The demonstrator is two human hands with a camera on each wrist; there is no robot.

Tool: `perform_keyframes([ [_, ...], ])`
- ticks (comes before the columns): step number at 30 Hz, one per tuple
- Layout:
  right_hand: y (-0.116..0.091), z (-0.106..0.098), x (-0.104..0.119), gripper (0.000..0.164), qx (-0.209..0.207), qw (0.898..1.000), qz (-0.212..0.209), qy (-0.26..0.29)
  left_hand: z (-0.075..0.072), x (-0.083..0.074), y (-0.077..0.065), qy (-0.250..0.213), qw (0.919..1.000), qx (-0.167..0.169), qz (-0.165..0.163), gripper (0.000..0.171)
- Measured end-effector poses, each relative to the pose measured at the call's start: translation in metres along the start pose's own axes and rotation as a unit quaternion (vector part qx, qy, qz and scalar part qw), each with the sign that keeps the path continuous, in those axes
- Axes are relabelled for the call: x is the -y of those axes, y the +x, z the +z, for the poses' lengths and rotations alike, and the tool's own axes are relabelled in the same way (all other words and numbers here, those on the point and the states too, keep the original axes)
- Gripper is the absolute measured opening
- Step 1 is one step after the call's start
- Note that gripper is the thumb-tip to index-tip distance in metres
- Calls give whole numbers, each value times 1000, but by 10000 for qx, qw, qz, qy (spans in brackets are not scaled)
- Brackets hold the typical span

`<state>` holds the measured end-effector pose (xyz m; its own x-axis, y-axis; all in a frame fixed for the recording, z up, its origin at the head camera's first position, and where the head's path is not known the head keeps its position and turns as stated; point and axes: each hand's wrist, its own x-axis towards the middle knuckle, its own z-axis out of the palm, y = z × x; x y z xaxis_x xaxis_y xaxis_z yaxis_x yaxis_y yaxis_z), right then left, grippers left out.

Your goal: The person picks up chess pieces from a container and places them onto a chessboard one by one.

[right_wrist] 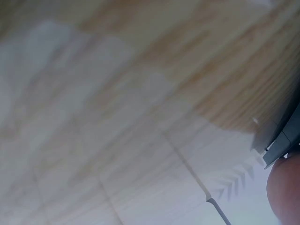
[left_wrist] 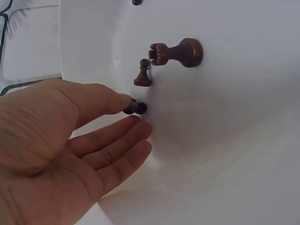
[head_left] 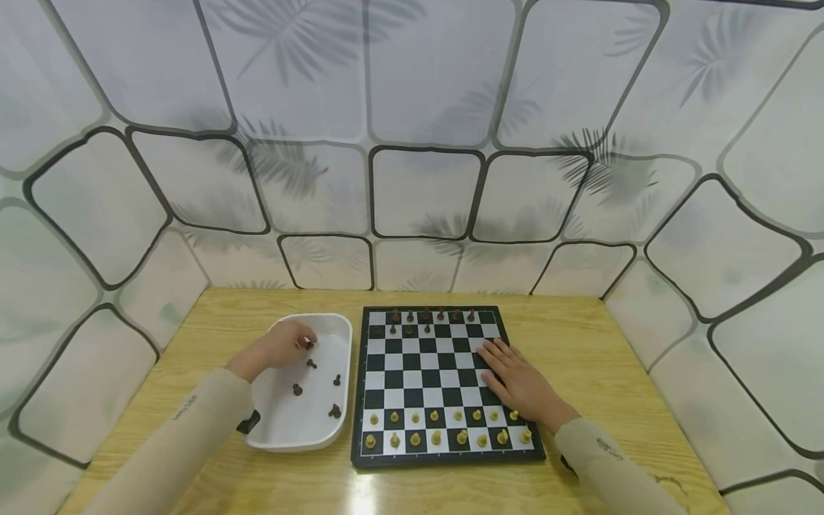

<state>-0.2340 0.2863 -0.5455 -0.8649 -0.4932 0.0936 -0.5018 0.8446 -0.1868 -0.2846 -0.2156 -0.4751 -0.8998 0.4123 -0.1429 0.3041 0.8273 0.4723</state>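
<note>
Inside the white tray (head_left: 347, 357), my left hand (head_left: 287, 345) pinches a small dark chess pawn (left_wrist: 137, 107) between thumb and a mostly hidden finger. The other fingers stay loosely extended in the left wrist view. Close by lie a brown pawn (left_wrist: 142, 74) and a brown rook (left_wrist: 183, 53). My right hand (head_left: 518, 383) rests with straight fingers on the right edge of the chessboard (head_left: 428, 379). Yellow pieces (head_left: 436, 436) stand in two rows along the near side. Several brown pieces (head_left: 410, 315) stand along the far side, with a few more before them.
Several more brown pieces lie scattered in the tray, including one (head_left: 335, 411) at its near right. Tray and board sit side by side on a wooden table (head_left: 579, 343). A patterned wall covering (head_left: 418, 193) rises behind the table and along both sides.
</note>
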Motion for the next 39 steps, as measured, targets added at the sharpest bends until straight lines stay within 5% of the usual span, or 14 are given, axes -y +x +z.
perform_keyframes([
  [13,1,-4,3,60,-21,10000,-8,-95,-2,-7,-1,435,9990,-75,-18,26],
  [24,1,-2,2,60,-34,9999,-6,-95,-1,-10,2,1241,9922,70,28,7],
  [39,2,-1,0,60,73,9999,42,-101,0,-8,2,1056,9940,256,-161,18],
])
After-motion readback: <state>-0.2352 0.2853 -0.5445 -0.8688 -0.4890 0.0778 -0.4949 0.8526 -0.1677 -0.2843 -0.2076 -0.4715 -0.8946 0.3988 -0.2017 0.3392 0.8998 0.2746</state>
